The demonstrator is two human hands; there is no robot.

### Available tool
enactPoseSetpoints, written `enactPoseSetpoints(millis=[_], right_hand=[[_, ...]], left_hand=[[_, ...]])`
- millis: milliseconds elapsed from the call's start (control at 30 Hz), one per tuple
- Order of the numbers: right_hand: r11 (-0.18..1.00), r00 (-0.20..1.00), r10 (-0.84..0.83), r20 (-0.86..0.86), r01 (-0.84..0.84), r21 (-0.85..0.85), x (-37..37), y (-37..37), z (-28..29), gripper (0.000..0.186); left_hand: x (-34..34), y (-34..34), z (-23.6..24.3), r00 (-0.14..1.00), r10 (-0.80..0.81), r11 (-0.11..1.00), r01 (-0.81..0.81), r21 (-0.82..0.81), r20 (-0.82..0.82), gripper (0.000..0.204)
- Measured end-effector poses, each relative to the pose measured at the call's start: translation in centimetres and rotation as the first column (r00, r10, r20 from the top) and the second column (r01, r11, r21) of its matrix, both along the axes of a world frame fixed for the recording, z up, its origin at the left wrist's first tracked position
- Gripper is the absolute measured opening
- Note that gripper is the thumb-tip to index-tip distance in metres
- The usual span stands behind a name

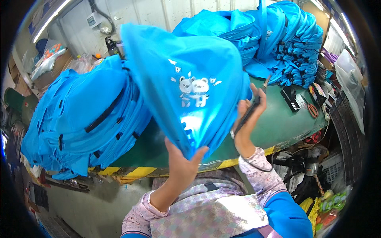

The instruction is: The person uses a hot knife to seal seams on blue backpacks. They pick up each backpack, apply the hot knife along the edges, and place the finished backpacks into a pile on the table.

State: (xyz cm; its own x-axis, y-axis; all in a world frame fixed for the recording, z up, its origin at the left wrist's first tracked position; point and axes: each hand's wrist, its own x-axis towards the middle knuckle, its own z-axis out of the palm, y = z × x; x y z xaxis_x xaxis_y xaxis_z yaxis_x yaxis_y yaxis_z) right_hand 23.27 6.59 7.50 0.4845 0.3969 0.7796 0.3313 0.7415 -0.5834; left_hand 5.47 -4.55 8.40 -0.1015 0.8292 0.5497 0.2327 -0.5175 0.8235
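Gripping the blue fabric piece (206, 59) at its narrow lower end, the left hand (181, 163) had its thumb and fingers clamped on the cloth. The piece stood raised above the front part of the green worktop (274, 127), its broad end up and away from the person, and its facing side bore a pale print of two bears side by side. The right hand (251, 119) was closed around a slim dark tool (249, 114), whose pointed end aimed up and to the right. That hand lay at the right edge of the cloth; whether its fingers also pinched the fabric could not be told. A thin dark cord (260, 169) looped below the right wrist.

To the left, a large heap of blue fabric (83, 111) with short black strips covered that end of the worktop and hung over its front edge, which carried yellow-and-black tape (141, 171). At the back right rose a stack of folded blue pieces (297, 43). Near it, to the right of the tool, lay a small black box (290, 99) and orange-handled scissors (313, 111). A dark bottle (113, 47) stood behind the heap, before the pale wall (152, 14).
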Motion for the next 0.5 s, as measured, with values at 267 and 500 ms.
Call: enactPoseSetpoints(millis=[267,500], right_hand=[[0.790,0.895,0.408,0.181,-0.445,0.421,-1.0,5.6,8.6,0.065],[0.935,0.993,0.100,0.067,-0.116,0.334,6.1,7.7,4.4,0.061]], left_hand=[[3.8,7.0,6.2,0.915,0.028,0.961,0.086,0.262,-0.404,0.065],[6.4,27.3,15.3,0.806,0.241,0.880,0.053,0.472,-0.540,0.061]])
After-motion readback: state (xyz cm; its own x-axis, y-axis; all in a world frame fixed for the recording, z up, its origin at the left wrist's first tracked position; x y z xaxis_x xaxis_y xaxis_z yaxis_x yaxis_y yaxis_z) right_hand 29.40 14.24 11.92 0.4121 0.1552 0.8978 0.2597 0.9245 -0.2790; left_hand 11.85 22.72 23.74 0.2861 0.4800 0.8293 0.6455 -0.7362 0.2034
